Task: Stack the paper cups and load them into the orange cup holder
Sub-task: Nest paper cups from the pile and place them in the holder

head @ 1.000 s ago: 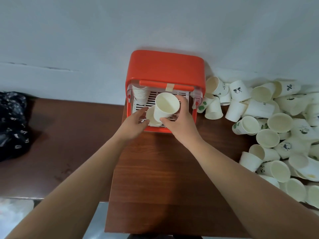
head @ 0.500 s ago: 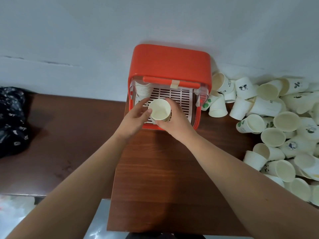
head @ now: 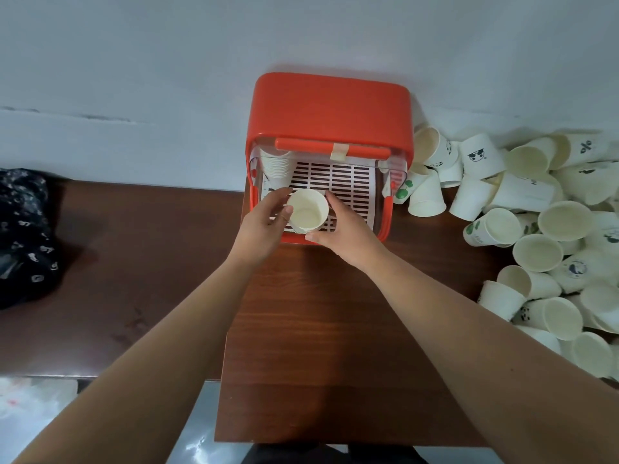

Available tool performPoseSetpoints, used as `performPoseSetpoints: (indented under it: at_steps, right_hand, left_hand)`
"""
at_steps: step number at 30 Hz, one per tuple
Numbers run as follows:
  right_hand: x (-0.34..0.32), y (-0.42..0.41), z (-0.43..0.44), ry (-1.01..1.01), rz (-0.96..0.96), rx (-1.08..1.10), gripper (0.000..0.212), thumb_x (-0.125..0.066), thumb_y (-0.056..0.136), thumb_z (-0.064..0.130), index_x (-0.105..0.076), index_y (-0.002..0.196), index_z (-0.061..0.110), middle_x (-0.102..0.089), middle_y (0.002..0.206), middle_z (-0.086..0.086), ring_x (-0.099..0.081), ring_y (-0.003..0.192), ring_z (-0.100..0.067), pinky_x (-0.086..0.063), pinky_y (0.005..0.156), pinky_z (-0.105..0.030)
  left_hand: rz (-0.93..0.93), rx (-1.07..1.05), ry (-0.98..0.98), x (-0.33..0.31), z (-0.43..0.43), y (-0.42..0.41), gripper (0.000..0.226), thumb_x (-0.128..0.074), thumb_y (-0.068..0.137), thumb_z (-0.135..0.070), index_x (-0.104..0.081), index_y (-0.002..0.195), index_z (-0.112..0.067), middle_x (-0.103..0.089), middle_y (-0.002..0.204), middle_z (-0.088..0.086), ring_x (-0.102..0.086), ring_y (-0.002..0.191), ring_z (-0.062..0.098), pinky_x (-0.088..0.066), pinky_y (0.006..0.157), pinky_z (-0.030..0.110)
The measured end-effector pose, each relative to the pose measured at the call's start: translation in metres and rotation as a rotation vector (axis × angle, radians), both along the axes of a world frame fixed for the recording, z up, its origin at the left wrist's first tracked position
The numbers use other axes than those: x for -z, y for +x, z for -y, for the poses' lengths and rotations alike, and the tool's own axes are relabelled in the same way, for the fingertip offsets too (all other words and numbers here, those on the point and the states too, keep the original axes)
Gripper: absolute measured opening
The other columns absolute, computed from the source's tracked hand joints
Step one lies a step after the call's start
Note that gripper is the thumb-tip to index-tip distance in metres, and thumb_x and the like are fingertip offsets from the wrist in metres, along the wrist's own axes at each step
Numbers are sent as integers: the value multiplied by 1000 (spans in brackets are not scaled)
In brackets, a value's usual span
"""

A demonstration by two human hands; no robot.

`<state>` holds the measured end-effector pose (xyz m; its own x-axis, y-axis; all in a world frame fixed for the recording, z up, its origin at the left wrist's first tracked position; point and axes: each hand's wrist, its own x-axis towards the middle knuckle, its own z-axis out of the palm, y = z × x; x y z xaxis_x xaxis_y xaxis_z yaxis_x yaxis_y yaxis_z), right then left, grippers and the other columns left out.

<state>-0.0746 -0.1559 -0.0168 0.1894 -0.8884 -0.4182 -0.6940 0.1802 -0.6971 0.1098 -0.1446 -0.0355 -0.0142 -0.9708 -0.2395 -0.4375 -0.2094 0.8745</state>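
The paper cup (head: 307, 210) sat between my two hands with its open mouth turned up toward me, and it looked empty inside. My left hand (head: 264, 226) held it from one side, fingers curled against its wall and thumb lying at the rim. My right hand (head: 345, 226) gripped it from the other side, fingers bent round the far wall and thumb tucked in low by the base. Both hands and the cup were inside the open front of the orange cup holder (head: 330, 108), over the part of its white slatted tray (head: 345, 182) nearest me. I could not tell whether the cup's bottom touched the slats. Just beyond my left fingers, in the corner of the holder, stood a short stack of cups (head: 276, 167). Above my hands an orange bar (head: 301, 144) crossed the opening, with a strip of pale tape (head: 339, 151) on its middle. Out past my right forearm a heap of loose cups (head: 536, 229) lay on the brown table (head: 318, 346), some upright, many tipped over, a few printed with small pictures. Well off to the side of my left arm lay a dark patterned cloth (head: 23, 236). The holder stood against a pale wall (head: 167, 61).
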Motion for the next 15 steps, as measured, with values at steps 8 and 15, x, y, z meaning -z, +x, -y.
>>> performPoseSetpoints:
  at_steps: [8,15]
  right_hand:
    - [-35,-100,-32,-147,-22,93,46,-69,91,25,-53,134,22,-51,126,12,-56,112,-4,-48,97,-24]
    - [-33,-233,4,-409,-342,274,47,-66,87,17,-53,130,4,-46,130,-15,-50,120,-30,-42,103,-38]
  left_hand:
    - [-21,-65,-43,-26,-47,-56,13,-58,98,-16,-62,110,-18,-63,104,-4,-58,91,-1,-44,76,10]
    - [34,371,-110,-29,-19,-204,23,-63,93,-15,-62,115,-14,-59,109,2,-58,99,10,-47,90,21]
